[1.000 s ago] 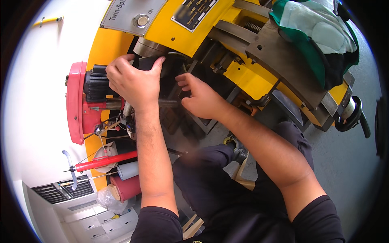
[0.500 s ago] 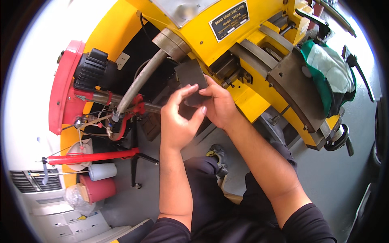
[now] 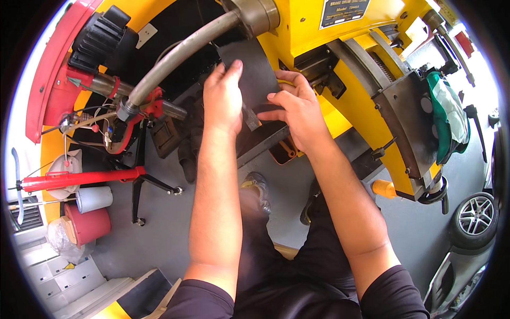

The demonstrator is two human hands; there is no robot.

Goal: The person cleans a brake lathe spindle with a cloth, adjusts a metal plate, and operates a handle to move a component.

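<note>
A dark grey, thin sheet, like sandpaper (image 3: 254, 69), is held up in front of me between both hands, in front of the yellow lathe. My left hand (image 3: 223, 98) pinches its left edge, thumb on the face towards me and fingers largely hidden behind. At the sheet's lower right edge, my right hand (image 3: 300, 109) has bent, partly spread fingers around it, one passing behind the sheet. Just above and left of the sheet runs the lathe's steel shaft (image 3: 180, 56).
The yellow lathe (image 3: 297, 21) fills the upper right, with a green and white cloth (image 3: 449, 117) hung on it. A red stand (image 3: 85, 179) with black legs is at left, near a red bucket (image 3: 90, 223). An orange bottle (image 3: 383, 188) and a wheel (image 3: 475, 219) stand right.
My view has shifted, and the lathe sits higher in it. My left hand has gone from beside the sheet's lower part to its left edge; more of the sheet's face shows.
</note>
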